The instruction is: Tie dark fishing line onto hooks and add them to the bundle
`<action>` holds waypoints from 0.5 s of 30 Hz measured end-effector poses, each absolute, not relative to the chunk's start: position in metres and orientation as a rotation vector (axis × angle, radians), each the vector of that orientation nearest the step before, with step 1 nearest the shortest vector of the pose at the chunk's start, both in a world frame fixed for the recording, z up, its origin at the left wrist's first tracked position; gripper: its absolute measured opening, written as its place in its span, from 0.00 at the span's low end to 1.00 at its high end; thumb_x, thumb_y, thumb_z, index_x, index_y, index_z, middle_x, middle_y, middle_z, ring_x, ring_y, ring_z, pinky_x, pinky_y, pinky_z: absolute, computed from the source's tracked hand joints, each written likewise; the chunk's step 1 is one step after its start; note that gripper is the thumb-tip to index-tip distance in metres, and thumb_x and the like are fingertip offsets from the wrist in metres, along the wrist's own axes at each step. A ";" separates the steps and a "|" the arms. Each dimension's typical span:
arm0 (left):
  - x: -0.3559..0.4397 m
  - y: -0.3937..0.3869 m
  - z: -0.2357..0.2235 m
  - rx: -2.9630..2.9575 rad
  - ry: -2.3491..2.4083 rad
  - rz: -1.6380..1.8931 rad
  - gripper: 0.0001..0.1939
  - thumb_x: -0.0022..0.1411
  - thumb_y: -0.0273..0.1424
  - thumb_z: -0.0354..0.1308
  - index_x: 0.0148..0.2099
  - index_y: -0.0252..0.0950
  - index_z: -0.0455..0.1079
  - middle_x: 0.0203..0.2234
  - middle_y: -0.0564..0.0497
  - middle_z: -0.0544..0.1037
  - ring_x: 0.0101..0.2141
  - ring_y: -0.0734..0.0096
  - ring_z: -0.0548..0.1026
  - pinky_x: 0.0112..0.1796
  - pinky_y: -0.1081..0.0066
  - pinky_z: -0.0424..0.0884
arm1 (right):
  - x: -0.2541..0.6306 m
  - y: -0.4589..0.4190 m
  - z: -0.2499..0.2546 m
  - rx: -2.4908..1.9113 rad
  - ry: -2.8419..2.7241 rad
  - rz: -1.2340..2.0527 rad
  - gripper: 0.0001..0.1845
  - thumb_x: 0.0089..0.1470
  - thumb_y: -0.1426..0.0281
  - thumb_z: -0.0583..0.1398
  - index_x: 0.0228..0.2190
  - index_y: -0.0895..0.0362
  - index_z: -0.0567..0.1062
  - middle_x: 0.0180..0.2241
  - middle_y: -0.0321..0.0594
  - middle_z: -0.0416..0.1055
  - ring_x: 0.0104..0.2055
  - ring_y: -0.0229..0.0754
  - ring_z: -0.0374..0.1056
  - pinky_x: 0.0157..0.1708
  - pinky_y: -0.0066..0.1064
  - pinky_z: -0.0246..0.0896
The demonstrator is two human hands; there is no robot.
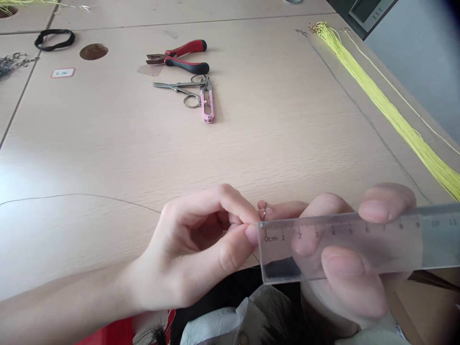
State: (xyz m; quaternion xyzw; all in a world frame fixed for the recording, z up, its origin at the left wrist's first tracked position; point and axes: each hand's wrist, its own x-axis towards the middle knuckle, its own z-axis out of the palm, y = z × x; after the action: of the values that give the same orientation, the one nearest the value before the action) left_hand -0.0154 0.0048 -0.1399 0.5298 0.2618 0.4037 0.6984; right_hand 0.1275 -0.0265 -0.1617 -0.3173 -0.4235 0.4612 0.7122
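**Left hand** (pixel 194 249): thumb and forefinger were closed in a narrow pinch on a thin dark cord (pixel 79 194), near the lower desk edge. The cord ran left across the desk.

**Small metal ring** (pixel 265 211): stood at the pinch, just above the zero mark.

**Right hand** (pixel 339 282): gripped a clear plastic ruler (pixel 345 244) between thumb and fingers, its zero end beside the left hand's pinch.

**Far desk edge, tools:** red-and-black pliers (pixel 176 56); steel scissors (pixel 179 88), touching pink thread snips (pixel 207 100).

**Right desk edge:** a long bundle of yellow cords (pixel 381 105).

**Far left corner:** a black elastic band (pixel 54 40), a small label (pixel 63 72), a round brown-rimmed hole (pixel 93 51), and a heap of metal chain (pixel 10 64).
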 end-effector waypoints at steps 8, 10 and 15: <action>-0.016 0.004 -0.141 1.184 0.576 0.897 0.05 0.62 0.26 0.54 0.32 0.35 0.67 0.19 0.57 0.57 0.22 0.77 0.60 0.22 0.76 0.59 | 0.127 -0.025 -0.158 -0.630 -0.902 1.048 0.10 0.51 0.70 0.59 0.35 0.46 0.64 0.20 0.31 0.69 0.30 0.46 0.74 0.32 0.42 0.74; -0.015 0.004 -0.141 1.189 0.570 0.896 0.05 0.62 0.26 0.54 0.32 0.35 0.67 0.19 0.58 0.57 0.22 0.78 0.60 0.22 0.77 0.59 | 0.127 -0.025 -0.158 -0.610 -0.909 1.063 0.09 0.52 0.70 0.58 0.35 0.45 0.64 0.19 0.31 0.68 0.29 0.46 0.74 0.31 0.43 0.74; -0.016 0.005 -0.141 1.192 0.550 0.898 0.05 0.62 0.25 0.53 0.33 0.34 0.66 0.19 0.57 0.58 0.22 0.79 0.59 0.23 0.77 0.60 | 0.129 -0.028 -0.159 -0.683 -0.920 1.077 0.14 0.50 0.71 0.60 0.37 0.45 0.62 0.19 0.30 0.68 0.29 0.46 0.73 0.31 0.44 0.73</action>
State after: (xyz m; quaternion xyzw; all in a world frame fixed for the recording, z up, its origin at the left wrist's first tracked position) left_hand -0.0157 0.0050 -0.1408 0.5353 0.2468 0.4030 0.7001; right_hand 0.1287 -0.0277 -0.1592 -0.3074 -0.4139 0.4848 0.7065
